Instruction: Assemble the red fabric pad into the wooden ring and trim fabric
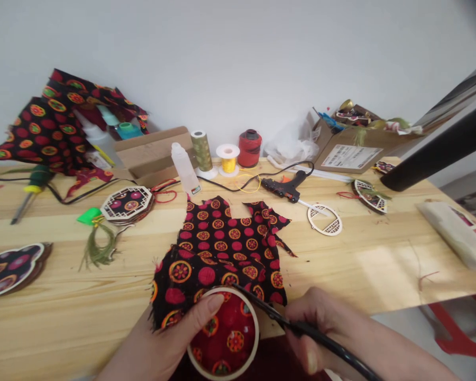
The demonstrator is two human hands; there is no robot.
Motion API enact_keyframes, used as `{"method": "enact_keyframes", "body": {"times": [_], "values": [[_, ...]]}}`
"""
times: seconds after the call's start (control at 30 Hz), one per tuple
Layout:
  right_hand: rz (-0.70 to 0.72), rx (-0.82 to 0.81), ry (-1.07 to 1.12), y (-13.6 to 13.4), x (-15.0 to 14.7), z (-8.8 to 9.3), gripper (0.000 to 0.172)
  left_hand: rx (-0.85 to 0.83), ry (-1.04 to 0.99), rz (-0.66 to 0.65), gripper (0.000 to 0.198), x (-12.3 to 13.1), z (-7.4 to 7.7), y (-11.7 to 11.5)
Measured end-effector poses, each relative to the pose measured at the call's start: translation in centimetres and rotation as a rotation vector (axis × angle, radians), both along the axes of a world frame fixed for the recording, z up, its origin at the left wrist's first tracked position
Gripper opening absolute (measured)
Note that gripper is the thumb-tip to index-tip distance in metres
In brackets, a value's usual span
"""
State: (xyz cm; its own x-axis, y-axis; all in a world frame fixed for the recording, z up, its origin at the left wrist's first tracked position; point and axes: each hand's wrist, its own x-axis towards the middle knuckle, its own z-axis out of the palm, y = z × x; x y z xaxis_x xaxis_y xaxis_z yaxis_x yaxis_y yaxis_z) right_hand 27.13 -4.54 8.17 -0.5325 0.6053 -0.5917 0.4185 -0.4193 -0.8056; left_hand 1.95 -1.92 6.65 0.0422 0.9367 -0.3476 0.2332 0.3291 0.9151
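Note:
My left hand (pixel 186 328) grips a round wooden frame (pixel 255 344), its thumb pressed over the rim. Dark red fabric (pixel 235 341) with flower medallions shows inside the ring. From the frame's upper edge a black patterned cloth (pixel 230 241) spreads over the table; its edges are ragged and notched. My right hand (pixel 311 328) is closed around black scissors (pixel 275 313). Their tip lies at the cloth along the top of the frame; whether the blades are apart I cannot tell. Part of the left fingers is hidden beneath the frame and cloth.
Behind the cloth stand a clear bottle (pixel 185 169), thread spools (pixel 228 161) and a black glue gun (pixel 287 186). An oval wooden piece (pixel 337 230) touches its glue stick. A screwdriver (pixel 26 198) and an octagonal ornament (pixel 127 205) lie left. A cardboard box (pixel 325 159) stands back right.

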Motion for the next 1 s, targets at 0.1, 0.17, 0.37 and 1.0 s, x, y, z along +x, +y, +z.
{"method": "enact_keyframes", "body": {"times": [0.1,0.17,0.37,1.0], "values": [[0.003,0.013,-0.014,0.3,0.0,0.2,0.049,0.029,0.050,0.001,0.035,-0.1,-0.3,-0.1],[0.008,0.012,0.002,0.3,0.1,0.2,0.051,0.027,0.057,-0.008,0.035,-0.2,-0.4,-0.2],[0.032,0.035,0.004,0.3,0.8,0.2,0.045,-0.006,0.050,-0.059,0.037,-0.5,-0.6,-0.4],[0.104,0.116,-0.094,0.4,1.5,0.3,0.072,0.048,0.217,-0.365,0.045,-1.1,-0.1,0.4]]}}
